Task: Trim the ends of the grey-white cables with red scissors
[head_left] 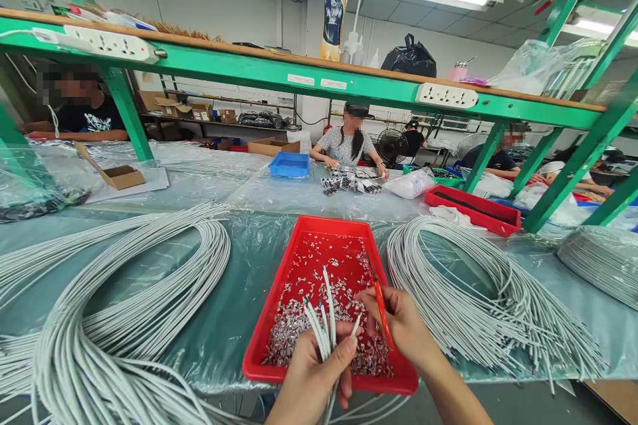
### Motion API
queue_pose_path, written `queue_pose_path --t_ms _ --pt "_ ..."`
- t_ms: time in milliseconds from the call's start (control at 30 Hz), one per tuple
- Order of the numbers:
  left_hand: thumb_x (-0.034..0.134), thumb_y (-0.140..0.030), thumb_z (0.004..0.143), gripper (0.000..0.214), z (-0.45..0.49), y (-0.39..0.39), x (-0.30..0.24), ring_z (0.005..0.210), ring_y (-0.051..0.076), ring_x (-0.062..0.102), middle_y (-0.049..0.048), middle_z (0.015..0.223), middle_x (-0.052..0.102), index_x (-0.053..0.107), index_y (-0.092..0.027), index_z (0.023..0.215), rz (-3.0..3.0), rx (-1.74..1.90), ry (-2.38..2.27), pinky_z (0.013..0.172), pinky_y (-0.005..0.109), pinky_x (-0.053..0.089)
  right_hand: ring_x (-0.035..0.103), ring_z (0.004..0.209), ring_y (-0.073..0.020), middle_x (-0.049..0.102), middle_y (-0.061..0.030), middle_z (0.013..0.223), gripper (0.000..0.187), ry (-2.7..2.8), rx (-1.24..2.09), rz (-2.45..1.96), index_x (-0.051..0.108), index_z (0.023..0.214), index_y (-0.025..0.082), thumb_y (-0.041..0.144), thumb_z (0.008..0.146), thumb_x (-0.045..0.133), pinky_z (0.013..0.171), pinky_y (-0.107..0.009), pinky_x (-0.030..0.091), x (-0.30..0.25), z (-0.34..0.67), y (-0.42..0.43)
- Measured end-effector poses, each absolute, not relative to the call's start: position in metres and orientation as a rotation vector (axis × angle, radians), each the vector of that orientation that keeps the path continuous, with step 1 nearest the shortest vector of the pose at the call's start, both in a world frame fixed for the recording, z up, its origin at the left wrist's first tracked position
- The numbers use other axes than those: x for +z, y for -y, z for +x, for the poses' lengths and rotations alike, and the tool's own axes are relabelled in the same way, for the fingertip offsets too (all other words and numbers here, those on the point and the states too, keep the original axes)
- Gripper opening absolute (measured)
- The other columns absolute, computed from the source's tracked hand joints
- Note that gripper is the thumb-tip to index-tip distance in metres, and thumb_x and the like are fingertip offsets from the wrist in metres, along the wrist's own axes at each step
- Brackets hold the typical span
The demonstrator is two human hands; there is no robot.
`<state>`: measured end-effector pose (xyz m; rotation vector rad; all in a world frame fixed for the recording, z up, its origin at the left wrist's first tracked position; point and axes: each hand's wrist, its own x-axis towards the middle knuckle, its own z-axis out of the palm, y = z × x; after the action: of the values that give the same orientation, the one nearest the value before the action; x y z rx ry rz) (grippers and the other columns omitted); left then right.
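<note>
My left hand is closed around a small bundle of white cables, their ends pointing up and fanned apart. One cable end sticks out by my thumb. In my right hand is a pair of orange-handled cutters, its dark tip pointing up and away from me; how far the jaws are apart is too small to tell. Both hands are over the near part of a red tray, whose floor is strewn with silvery and white scraps, thickest at the near end.
Coiled white cables lie left and right of the tray, with another coil at far right. Beyond are a blue bin, a long red tray and an open cardboard box. A green shelf frame crosses above. Co-workers sit opposite.
</note>
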<state>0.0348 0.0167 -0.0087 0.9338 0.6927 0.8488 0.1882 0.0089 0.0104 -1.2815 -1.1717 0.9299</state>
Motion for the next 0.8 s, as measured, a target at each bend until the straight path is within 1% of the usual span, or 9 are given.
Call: queue_pose_path --t_ms 133,233,300,400,500,567,667,733,800 --pt "0.076 -0.055 0.055 0.052 0.037 -0.021 -0.008 0.035 0.007 0.044 -0.0069 0.039 0.050 0.058 -0.012 0.078 0.951 0.872 -0.726 0.034 0.018 0.039 0.041 0.040 -0.0049 0.054 0.0052 0.045 0.032 1.137 1.005 -1.246 0.055 0.057 0.013 0.036 0.070 0.073 0.041 -0.016 0.030 0.016 0.183 -0.009" --pt "0.077 -0.055 0.053 0.050 0.038 -0.023 -0.009 0.037 0.007 0.043 -0.0085 0.041 0.049 0.055 -0.015 0.074 0.991 0.905 -0.744 0.038 0.019 0.040 0.032 0.027 -0.0026 0.056 0.0042 0.042 0.036 1.108 1.172 -1.213 0.059 0.071 0.012 0.048 0.073 0.067 0.030 -0.016 0.019 0.020 0.180 -0.002" --pt "0.076 -0.055 0.054 0.047 0.039 -0.024 -0.011 0.036 0.006 0.040 -0.0079 0.040 0.047 0.056 -0.014 0.069 1.040 0.921 -0.749 0.039 0.018 0.035 0.031 0.025 -0.0025 0.055 0.0045 0.040 0.036 1.089 1.238 -1.183 0.060 0.071 0.012 0.046 0.067 0.073 0.027 -0.016 0.016 0.021 0.177 0.004" --pt "0.075 -0.052 0.059 0.042 0.038 -0.025 -0.014 0.038 0.006 0.036 -0.0073 0.040 0.044 0.058 -0.013 0.062 1.095 0.944 -0.751 0.040 0.019 0.027 0.030 0.025 -0.0012 0.048 0.0083 0.034 0.031 1.019 1.262 -1.108 0.057 0.061 0.013 0.036 0.064 0.078 0.030 -0.016 0.016 0.018 0.172 0.010" --pt "0.076 -0.043 0.063 0.034 0.034 -0.028 -0.013 0.043 0.007 0.043 -0.0068 0.046 0.049 0.058 -0.015 0.069 1.096 0.879 -0.645 0.045 0.018 0.032 0.021 0.024 -0.0002 0.037 0.0114 0.029 0.037 0.918 1.363 -0.976 0.048 0.054 0.016 0.041 0.072 0.069 0.034 -0.017 0.016 0.010 0.171 0.009" --pt "0.075 -0.043 0.065 0.031 0.031 -0.031 -0.009 0.040 0.006 0.044 -0.0059 0.047 0.050 0.060 -0.016 0.070 1.098 0.771 -0.515 0.043 0.017 0.033 0.020 0.024 -0.0006 0.033 0.0117 0.027 0.042 0.879 1.436 -0.899 0.042 0.050 0.018 0.044 0.073 0.065 0.036 -0.018 0.020 0.006 0.170 0.008" --pt "0.073 -0.051 0.062 0.039 0.029 -0.033 0.000 0.033 0.004 0.036 -0.0023 0.046 0.051 0.065 -0.013 0.063 1.121 0.620 -0.354 0.039 0.018 0.027 0.026 0.024 -0.0016 0.043 0.0079 0.030 0.036 0.926 1.448 -0.884 0.051 0.054 0.016 0.043 0.072 0.067 0.033 -0.017 0.019 0.005 0.169 0.012" --pt "0.074 -0.054 0.059 0.043 0.029 -0.033 0.005 0.037 0.005 0.038 -0.0007 0.049 0.051 0.066 -0.012 0.058 1.074 0.512 -0.218 0.045 0.020 0.033 0.030 0.026 -0.0014 0.051 0.0049 0.037 0.031 0.975 1.414 -0.908 0.059 0.064 0.013 0.041 0.071 0.070 0.030 -0.016 0.016 0.008 0.165 0.019" --pt "0.076 -0.053 0.055 0.041 0.028 -0.032 0.005 0.042 0.007 0.041 -0.0016 0.048 0.047 0.067 -0.013 0.057 0.974 0.420 -0.115 0.053 0.021 0.036 0.029 0.028 -0.0006 0.049 0.0057 0.037 0.032 0.995 1.390 -0.916 0.060 0.066 0.013 0.043 0.070 0.072 0.029 -0.014 0.013 0.012 0.161 0.023"
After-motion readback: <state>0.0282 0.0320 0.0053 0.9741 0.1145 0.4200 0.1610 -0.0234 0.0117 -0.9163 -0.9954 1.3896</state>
